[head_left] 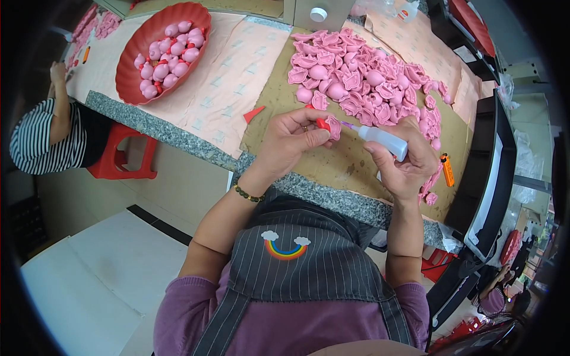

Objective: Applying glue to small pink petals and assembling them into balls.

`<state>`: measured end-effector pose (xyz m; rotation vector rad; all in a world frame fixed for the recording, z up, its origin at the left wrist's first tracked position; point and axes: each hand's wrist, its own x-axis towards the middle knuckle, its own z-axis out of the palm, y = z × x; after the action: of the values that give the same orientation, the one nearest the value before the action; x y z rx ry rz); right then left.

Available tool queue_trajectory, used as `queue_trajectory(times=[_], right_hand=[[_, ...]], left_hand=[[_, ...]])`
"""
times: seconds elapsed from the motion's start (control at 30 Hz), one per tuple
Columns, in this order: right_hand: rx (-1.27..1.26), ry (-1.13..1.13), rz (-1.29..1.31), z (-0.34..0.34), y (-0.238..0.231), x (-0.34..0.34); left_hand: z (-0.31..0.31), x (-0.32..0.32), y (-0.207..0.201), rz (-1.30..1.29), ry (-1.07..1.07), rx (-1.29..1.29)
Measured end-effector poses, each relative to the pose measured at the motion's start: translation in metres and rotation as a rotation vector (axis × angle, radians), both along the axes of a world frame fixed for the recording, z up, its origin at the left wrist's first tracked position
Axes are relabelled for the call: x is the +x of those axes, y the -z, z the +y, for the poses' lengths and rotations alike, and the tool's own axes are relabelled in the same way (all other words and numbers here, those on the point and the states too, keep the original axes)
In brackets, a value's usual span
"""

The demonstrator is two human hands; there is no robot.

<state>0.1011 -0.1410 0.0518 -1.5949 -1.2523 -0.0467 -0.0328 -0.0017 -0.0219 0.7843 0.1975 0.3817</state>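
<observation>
My left hand (292,142) is closed on a small pink molded piece (333,128) with a red part (323,124) beside it, held between thumb and fingers. My right hand (409,161) grips a translucent squeeze bottle (387,142) lying tilted in the fingers. Its thin purple tip (349,125) points left and meets or nearly meets the pink piece; I cannot tell which. Just beyond both hands spreads a heap of pink molded pieces (362,77), some cup-shaped with wavy edges, some rounded.
A red fluted bowl (127,77) of pink rounded pieces stands at the far left. An orange lighter (447,170) lies right of my right hand, near a black tray (482,178). A red scrap (253,114) lies on the table. Another person (44,133) in stripes works at left.
</observation>
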Motion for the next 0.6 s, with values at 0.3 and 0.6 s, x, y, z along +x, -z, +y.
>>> queue_trajectory(times=[0.3, 0.6], right_hand=[[-0.009, -0.011, -0.009, 0.000, 0.001, 0.001], [-0.018, -0.011, -0.031, 0.000, 0.001, 0.001]], left_hand=[[0.001, 0.000, 0.005, -0.022, -0.036, -0.031], [0.003, -0.002, 0.007, -0.028, -0.038, -0.013]])
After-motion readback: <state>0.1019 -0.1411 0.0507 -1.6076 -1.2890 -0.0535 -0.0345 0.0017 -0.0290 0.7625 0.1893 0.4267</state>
